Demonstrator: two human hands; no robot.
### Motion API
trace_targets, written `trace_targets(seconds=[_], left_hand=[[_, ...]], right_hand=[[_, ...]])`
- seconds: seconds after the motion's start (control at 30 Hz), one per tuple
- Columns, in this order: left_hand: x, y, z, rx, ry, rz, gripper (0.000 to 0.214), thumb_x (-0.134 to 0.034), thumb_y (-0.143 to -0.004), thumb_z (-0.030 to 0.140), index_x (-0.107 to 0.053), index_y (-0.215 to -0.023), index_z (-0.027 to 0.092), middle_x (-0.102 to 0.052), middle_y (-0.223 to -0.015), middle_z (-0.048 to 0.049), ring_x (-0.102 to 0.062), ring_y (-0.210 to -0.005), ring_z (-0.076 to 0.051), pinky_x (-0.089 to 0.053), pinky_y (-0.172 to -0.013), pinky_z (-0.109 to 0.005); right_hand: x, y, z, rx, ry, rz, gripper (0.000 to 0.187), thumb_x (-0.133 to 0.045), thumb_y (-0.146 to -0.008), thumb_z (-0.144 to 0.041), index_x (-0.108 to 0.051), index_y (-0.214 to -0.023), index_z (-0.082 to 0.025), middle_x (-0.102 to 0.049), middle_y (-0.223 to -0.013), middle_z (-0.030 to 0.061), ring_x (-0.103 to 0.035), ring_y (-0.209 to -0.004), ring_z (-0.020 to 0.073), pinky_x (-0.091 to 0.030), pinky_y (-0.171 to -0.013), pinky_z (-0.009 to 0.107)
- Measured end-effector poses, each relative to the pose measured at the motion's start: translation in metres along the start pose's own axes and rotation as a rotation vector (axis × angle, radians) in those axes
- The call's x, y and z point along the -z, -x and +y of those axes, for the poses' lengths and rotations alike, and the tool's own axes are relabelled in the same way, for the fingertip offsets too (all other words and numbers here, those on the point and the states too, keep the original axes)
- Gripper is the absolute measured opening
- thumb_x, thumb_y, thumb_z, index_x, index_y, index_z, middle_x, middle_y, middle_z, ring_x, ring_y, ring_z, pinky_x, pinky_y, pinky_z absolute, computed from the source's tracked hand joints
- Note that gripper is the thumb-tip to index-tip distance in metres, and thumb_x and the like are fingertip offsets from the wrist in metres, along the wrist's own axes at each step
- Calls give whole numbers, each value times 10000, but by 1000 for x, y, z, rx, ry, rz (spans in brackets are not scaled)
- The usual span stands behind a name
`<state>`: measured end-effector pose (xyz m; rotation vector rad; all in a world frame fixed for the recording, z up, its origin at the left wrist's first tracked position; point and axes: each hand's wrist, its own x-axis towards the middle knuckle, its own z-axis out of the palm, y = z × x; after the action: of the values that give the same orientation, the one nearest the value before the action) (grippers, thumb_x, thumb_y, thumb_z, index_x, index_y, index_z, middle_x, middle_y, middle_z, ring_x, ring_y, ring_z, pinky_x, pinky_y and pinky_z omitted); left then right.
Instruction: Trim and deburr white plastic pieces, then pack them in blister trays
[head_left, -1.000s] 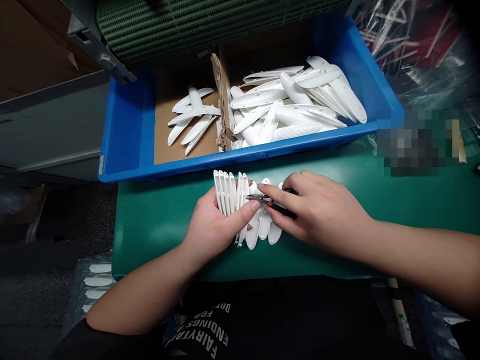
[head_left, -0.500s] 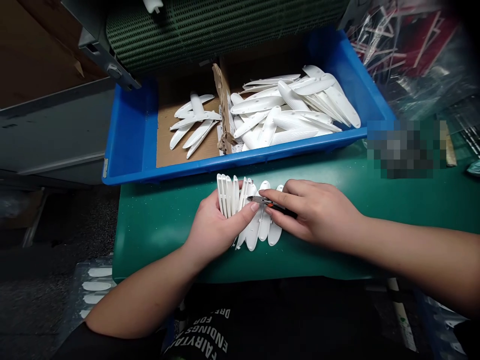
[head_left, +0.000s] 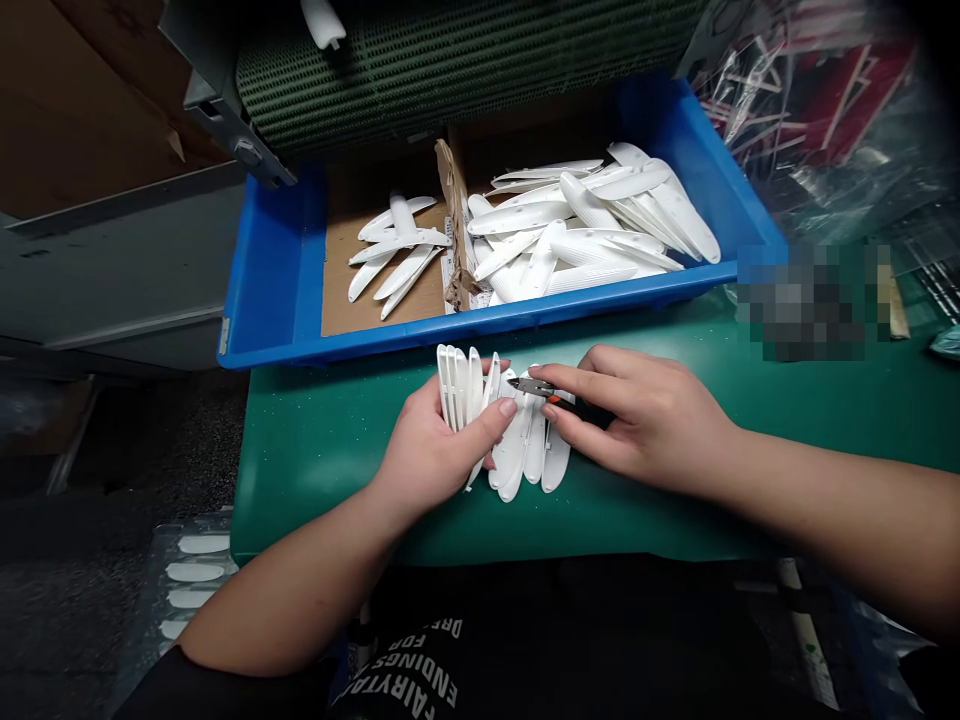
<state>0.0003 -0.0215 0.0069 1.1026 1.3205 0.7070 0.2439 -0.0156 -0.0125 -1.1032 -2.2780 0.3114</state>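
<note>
My left hand [head_left: 442, 440] grips a comb-like cluster of white moulded plastic parts [head_left: 532, 450] by its ribbed end, and the long oval pieces hang down towards the mat. My right hand [head_left: 637, 410] holds small side cutters [head_left: 541, 389] with orange and black handles. Their steel jaws lie over the top of the white cluster, close to my left thumb. Whether the jaws bite on a piece is hidden.
A blue crate [head_left: 480, 325] lined with cardboard stands beyond the green mat [head_left: 322, 480], holding several loose white parts [head_left: 592, 215] on both sides of a cardboard divider [head_left: 452, 210]. A green mesh conveyor [head_left: 450, 70] runs behind it. Clear plastic bags [head_left: 787, 130] lie at the right.
The cutter jaws have shifted up and to the right across the white cluster, and my right hand has moved with them. The whole view has drifted slightly.
</note>
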Motion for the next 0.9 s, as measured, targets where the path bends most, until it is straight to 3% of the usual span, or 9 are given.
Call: trace_targets(seconds=[0.1,0.37,0.53,0.9], left_hand=[[-3,2,0,32,88,-46,579,-866,-870,477,-675,-1345,205,-701,-713,2,-655,-535,-165,-599,-489,-265],[-7,2,1,-13,84,22,491,-888,-843,447,-702,-1222,197,-771,-871,-47,-675,-552,-180,-608,-539,-309],[-9,3,3,-7,-14,81,606,-894,-825,483,-697,-1325,202,-793,-923,-55,-715,-594,-200,-628,-574,-319],[-11,6,3,-22,-64,152,618,-891,-828,465,-701,-1355,204,-804,-996,-65,-734,-610,-195,-644,-576,-303]], right_hand=[[-2,0,-2,49,13,-10,350,-663,-1037,-338,-758,-1344,-200,-645,-872,51,-610,-737,184,-416,-635,311],[-1,-1,-7,26,96,-109,374,-648,-1036,-370,-751,-1358,-209,-653,-929,86,-564,-806,225,-384,-702,347],[-1,-1,-10,9,165,-136,375,-604,-1062,-381,-745,-1362,-206,-649,-944,98,-554,-811,240,-351,-696,360],[-2,1,-11,10,194,-141,378,-576,-1082,-395,-734,-1364,-199,-659,-943,101,-566,-819,241,-356,-702,359]])
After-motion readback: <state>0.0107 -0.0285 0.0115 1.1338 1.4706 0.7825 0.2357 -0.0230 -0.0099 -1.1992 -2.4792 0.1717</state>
